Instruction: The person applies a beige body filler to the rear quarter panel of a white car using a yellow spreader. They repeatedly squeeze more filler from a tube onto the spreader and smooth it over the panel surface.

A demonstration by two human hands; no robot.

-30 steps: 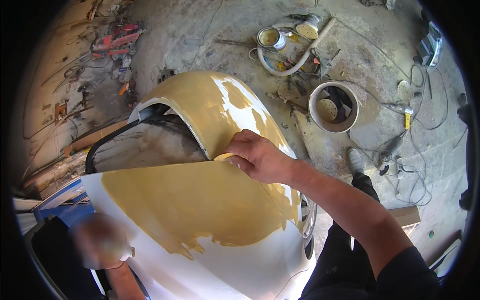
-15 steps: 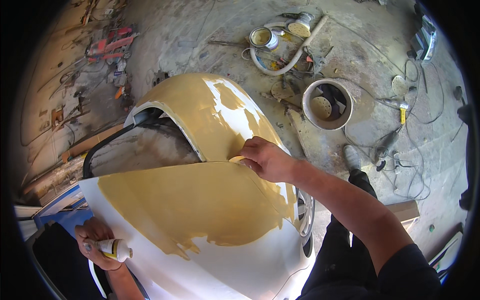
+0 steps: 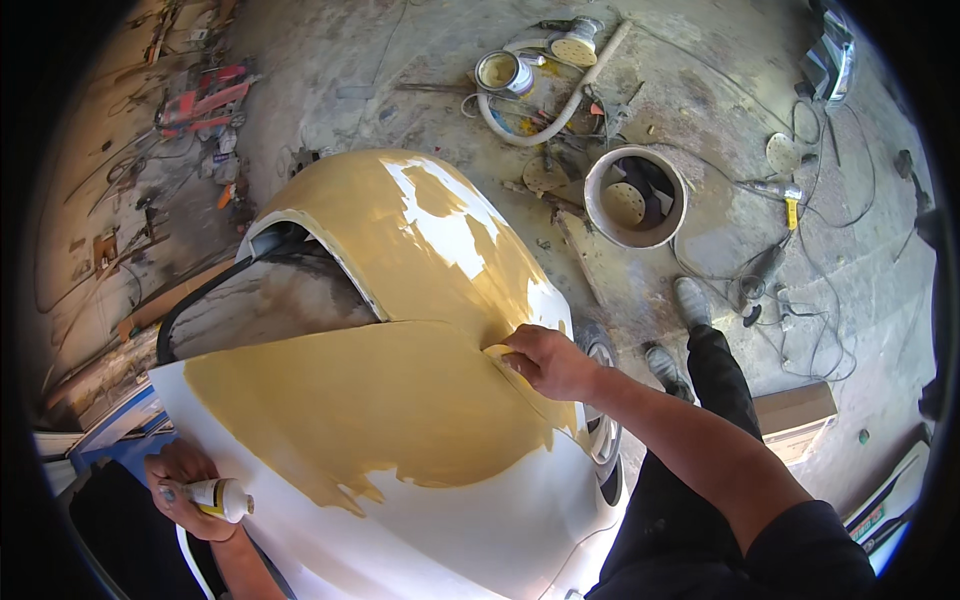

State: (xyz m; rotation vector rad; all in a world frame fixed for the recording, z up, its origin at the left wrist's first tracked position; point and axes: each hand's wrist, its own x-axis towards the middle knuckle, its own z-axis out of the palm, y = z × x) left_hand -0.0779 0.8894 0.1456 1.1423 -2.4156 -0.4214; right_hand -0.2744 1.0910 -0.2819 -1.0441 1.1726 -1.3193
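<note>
Tan filler (image 3: 330,400) covers much of a white car body (image 3: 450,535) below me, with bare white patches toward the far right. My right hand (image 3: 552,365) pinches a small yellow spreader (image 3: 496,350), its edge against the filler near the seam between two panels. At the lower left, my left hand (image 3: 182,472) is wrapped around a white bottle (image 3: 224,499) with a dark and yellow label, held beside the panel edge. A dark-rimmed window opening (image 3: 270,310) lies beyond the front panel.
A car wheel (image 3: 600,400) shows right of the body. On the floor stand a round bucket (image 3: 675,225) holding discs, an open can (image 3: 505,72), a sander (image 3: 575,50), a red floor jack (image 3: 205,100) and a cardboard box (image 3: 800,408). Cables (image 3: 830,290) trail at right.
My right hand and the spreader have moved right and nearer to me along the filler. The whole view has shifted slightly. My left hand still holds the bottle.
</note>
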